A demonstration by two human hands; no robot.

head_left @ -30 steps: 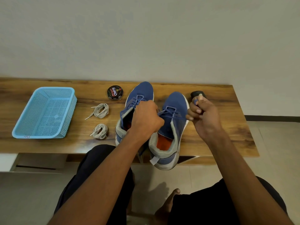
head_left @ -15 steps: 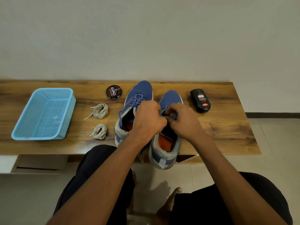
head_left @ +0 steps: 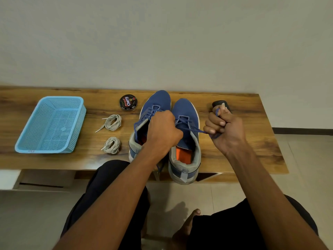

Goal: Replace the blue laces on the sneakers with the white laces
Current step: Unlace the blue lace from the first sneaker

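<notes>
Two blue sneakers stand side by side on the wooden table [head_left: 252, 141], toes toward the wall. My left hand [head_left: 162, 130] lies curled over the gap between the left sneaker [head_left: 158, 100] and the right sneaker [head_left: 185, 141], and what it grips is hidden. My right hand [head_left: 223, 130] grips the blue lace [head_left: 196, 130] of the right sneaker, drawn taut out to the right, its tip sticking up from the fist. Two coiled white laces [head_left: 112, 122] [head_left: 111, 145] lie left of the sneakers.
A light blue mesh basket [head_left: 51, 125] sits at the table's left. A round black polish tin [head_left: 128, 102] stands behind the laces. A black bottle [head_left: 219, 104] lies behind my right hand. My knees and a bare foot are below the table edge.
My right hand went in to the right sneaker's eyelets, took the blue lace, then drew it out to the right. My left hand stayed over the sneakers.
</notes>
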